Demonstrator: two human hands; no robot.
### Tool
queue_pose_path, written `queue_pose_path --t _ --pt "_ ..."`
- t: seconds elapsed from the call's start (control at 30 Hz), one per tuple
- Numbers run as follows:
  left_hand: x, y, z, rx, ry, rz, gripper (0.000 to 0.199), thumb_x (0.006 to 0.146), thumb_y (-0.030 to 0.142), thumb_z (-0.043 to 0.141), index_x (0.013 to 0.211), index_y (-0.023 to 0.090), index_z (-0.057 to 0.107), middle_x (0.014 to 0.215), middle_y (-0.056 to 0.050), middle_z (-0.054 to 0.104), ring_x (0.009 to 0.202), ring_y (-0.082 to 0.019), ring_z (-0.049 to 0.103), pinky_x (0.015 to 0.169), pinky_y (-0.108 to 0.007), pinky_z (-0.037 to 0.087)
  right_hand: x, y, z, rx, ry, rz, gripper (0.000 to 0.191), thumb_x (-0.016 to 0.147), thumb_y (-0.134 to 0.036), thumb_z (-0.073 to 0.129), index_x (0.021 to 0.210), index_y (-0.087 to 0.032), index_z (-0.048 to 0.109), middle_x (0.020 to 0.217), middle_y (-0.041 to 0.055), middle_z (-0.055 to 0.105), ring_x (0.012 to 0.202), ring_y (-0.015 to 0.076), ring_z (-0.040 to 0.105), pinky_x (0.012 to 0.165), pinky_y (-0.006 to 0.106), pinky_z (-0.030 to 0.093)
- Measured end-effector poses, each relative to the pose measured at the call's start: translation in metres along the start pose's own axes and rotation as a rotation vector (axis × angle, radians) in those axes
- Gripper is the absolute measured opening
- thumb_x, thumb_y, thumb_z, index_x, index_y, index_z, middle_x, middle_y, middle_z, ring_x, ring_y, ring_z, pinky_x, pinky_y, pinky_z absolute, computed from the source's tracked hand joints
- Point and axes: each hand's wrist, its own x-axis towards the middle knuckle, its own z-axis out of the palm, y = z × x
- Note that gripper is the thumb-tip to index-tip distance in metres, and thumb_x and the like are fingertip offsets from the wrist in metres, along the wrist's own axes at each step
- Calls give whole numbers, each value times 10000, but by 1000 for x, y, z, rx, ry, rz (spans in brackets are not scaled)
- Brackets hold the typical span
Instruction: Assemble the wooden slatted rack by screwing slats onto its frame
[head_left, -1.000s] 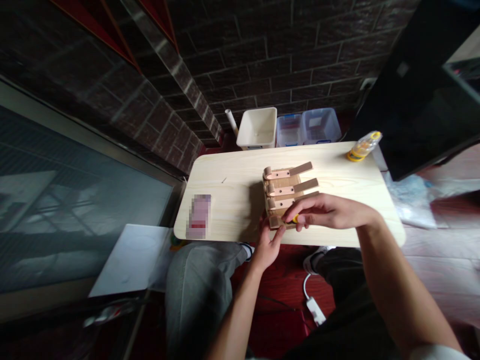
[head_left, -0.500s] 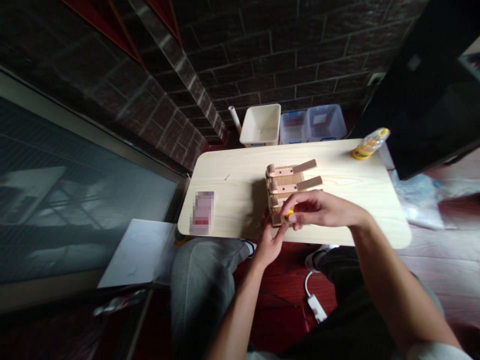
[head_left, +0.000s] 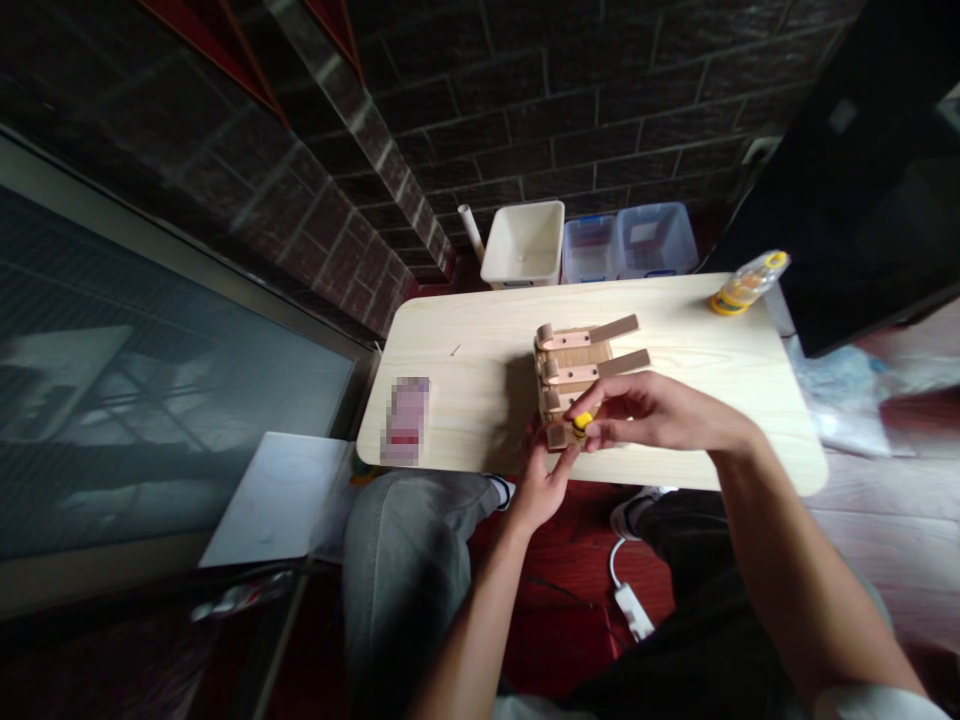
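Note:
A wooden rack [head_left: 600, 354] with several curved wooden hooks lies on the table, and dark screw heads show on its hook strips. My left hand [head_left: 546, 486] is closed around the near end of the rack, its thumb on the front edge. Over the nearest hook, my right hand [head_left: 646, 412] pinches a short yellow-and-black screwdriver [head_left: 583, 424] between thumb and fingers. The screwdriver's tip is hidden. A small screw [head_left: 455, 350] lies apart on the table, left of the rack.
The pale wooden table [head_left: 480, 400] carries a blurred-out pinkish box-like thing [head_left: 406, 420] at left and a yellow-capped clear bottle [head_left: 748, 284] at far right. Behind it stand a cream bin [head_left: 523, 245] and clear plastic tubs [head_left: 655, 240]. A power strip [head_left: 634, 612] lies on the floor.
More of the yellow screwdriver top shows now between my right fingers, which have shifted slightly. My left hand still holds the rack. The whole view has shifted slightly.

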Motion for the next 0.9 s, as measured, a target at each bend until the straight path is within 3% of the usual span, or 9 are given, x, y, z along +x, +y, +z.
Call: queue_pose_path --t 0.2,0.33,0.6,0.9 --pt "-1 -3 -1 36 -4 23 482 931 427 603 1382 282 511 1502 -103 470 1456 -291 359 1217 -516 287 -1 -6 -2 -138 42 -13 381 846 -478 716 1084 -182 681 980 63 738 877 196 696 784 323 577" --pt "-2 -5 -1 43 -9 16 468 933 430 599 1370 282 522 1501 -102 472 1442 -289 378 1216 -498 284 -1 -13 6 -262 78 -46 344 881 -426 683 1146 -206 677 974 58 744 853 194 695 755 303 569" --pt "-2 -7 -1 51 -18 -3 473 932 453 591 1363 272 521 1466 -105 499 1403 -287 424 1192 -475 311 -2 -22 17 -410 44 -104 355 901 -412 656 1207 -245 721 1052 59 758 959 218 685 869 314 544" --pt "-1 0 -2 121 -47 22 428 965 395 554 1369 268 495 1501 -100 452 1455 -268 344 1222 -451 271 -4 -16 7 -445 109 -75 301 928 -394 626 1138 -192 700 940 63 760 803 187 696 716 272 550"
